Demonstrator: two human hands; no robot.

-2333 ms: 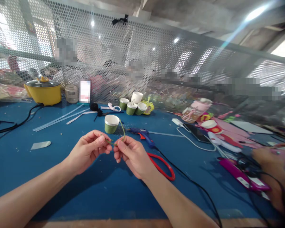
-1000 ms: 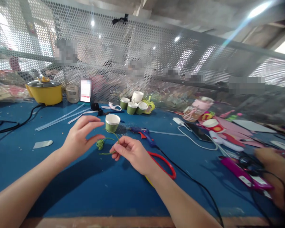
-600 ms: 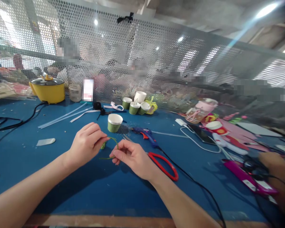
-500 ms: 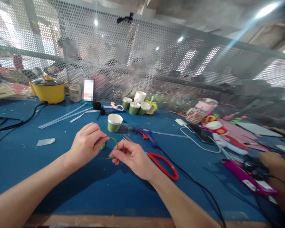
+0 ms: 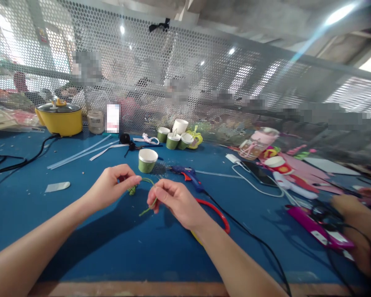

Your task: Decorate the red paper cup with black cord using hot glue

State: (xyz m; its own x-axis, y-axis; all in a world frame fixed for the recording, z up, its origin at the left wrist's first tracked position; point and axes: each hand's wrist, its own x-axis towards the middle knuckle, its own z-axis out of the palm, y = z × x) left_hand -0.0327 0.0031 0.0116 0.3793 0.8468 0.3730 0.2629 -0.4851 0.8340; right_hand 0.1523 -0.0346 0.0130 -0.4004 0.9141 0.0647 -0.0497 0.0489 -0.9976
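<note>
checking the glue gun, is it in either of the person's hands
No, the blue glue gun lies on the table beyond the right hand, which pinches a green cord.

Workshop interior, bench area.
Perforated metal screen is backing the blue table; ceiling lights are glaring through it.

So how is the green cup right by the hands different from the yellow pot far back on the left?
The green cup is small and stands alone beyond the two hands; the yellow pot looks far bigger and sits at the back by the mesh wall. The cup is open with a white rim; the pot wears a lid. A black cable runs from the pot; none joins the cup. Both stand upright on the blue table.
</note>
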